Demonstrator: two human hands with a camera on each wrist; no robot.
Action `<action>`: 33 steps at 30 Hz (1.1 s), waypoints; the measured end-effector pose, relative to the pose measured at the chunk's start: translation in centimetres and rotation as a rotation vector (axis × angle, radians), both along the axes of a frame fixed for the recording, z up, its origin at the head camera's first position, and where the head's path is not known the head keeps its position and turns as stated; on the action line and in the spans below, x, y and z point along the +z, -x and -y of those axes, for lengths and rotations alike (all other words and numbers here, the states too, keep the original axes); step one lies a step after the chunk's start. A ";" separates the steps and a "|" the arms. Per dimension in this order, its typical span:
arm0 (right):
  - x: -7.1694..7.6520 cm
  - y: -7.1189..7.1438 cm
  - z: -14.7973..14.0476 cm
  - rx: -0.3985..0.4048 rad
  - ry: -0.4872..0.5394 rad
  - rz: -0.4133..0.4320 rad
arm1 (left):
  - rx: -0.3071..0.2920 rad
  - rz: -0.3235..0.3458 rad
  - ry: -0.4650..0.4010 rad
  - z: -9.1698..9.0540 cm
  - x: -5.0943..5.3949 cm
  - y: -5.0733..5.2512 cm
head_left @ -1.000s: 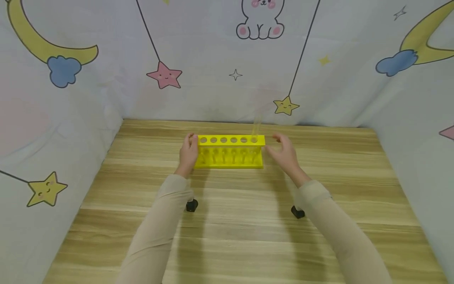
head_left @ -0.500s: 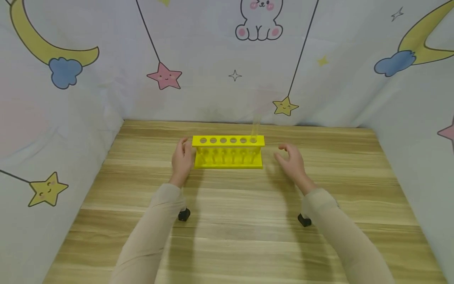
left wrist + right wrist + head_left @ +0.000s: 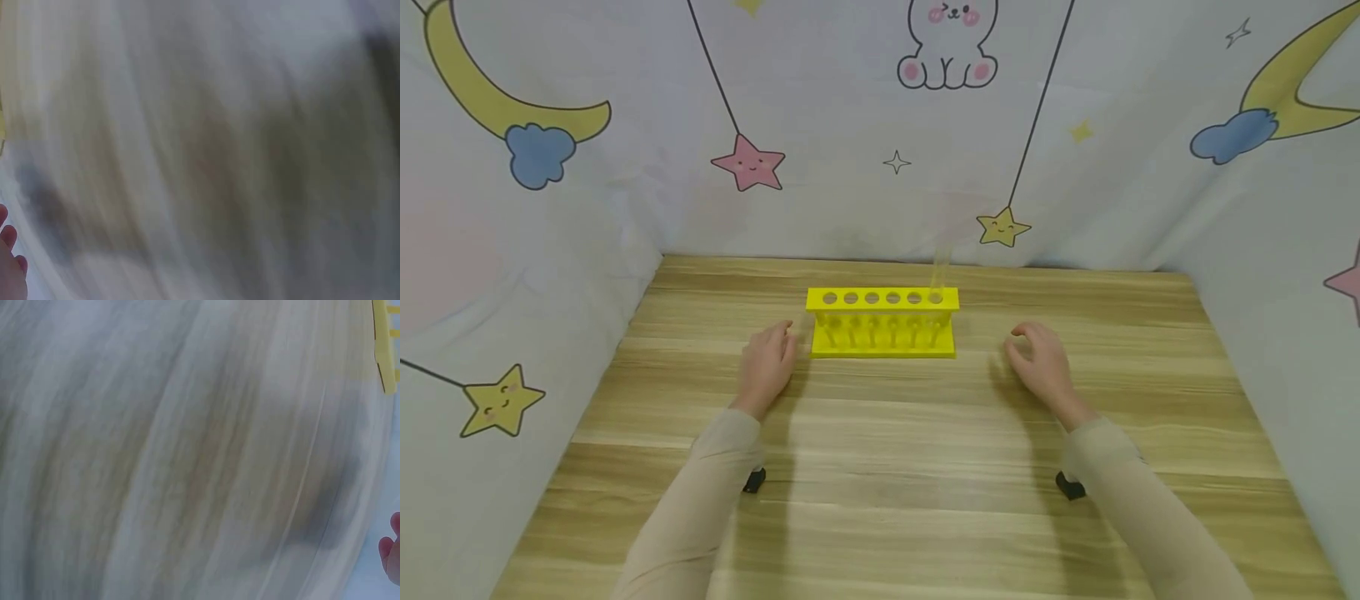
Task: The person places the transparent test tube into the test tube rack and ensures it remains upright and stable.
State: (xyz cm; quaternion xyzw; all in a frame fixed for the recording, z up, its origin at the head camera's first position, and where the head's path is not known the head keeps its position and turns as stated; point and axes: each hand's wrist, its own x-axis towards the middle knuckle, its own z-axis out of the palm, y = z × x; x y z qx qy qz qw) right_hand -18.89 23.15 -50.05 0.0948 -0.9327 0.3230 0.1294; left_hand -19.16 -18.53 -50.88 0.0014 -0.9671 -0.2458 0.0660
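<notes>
A yellow test tube rack (image 3: 883, 353) with a row of several holes stands upright near the back of the table. One clear test tube (image 3: 941, 265) rises from its rightmost hole, leaning slightly. To the left of the rack and apart from it is my left hand (image 3: 765, 367), fingers loosely bent and holding nothing. My right hand (image 3: 1040, 360) hovers off the rack's right side, thumb and fingers loosely curved around empty air. In the right wrist view, part of the rack (image 3: 382, 344) shows at the upper right edge; the left wrist view is blurred, with only fingertips (image 3: 9, 237) visible.
The wood-grain table (image 3: 895, 467) meets a white cloth backdrop (image 3: 835, 108) printed with stars, moons and a bear. Similar cloth hangs at both sides. A black wrist camera (image 3: 756, 480) sits under the left cuff, and another black one (image 3: 1070, 485) under the right.
Both hands have drawn away from the rack, the left one back and leftward, the right one back and rightward. My left hand has let go of the rack's end. The rack has stayed put.
</notes>
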 end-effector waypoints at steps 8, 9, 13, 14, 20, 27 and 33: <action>-0.1 -0.4 -1.8 -0.024 -0.052 0.047 | -0.047 -0.013 0.199 1.8 -0.8 -0.9; -0.1 -0.5 -2.0 -0.024 -0.063 0.050 | -0.047 -0.012 0.207 2.0 -0.8 -0.9; 0.0 -0.6 -2.8 -0.027 -0.096 0.054 | -0.040 -0.011 0.226 3.1 -0.7 -1.1; 0.1 -0.7 -3.0 -0.027 -0.103 0.053 | -0.037 -0.011 0.232 3.4 -0.6 -1.1; 0.9 -0.7 -4.0 -0.013 -0.119 0.051 | -0.006 0.019 0.272 4.9 0.3 -1.2; 2.6 -0.5 -5.4 -0.019 -0.185 0.105 | -0.009 0.075 0.294 6.6 1.7 -0.8; 4.0 -0.2 -6.6 -0.020 -0.294 0.023 | -0.010 0.135 0.295 7.6 3.0 -0.7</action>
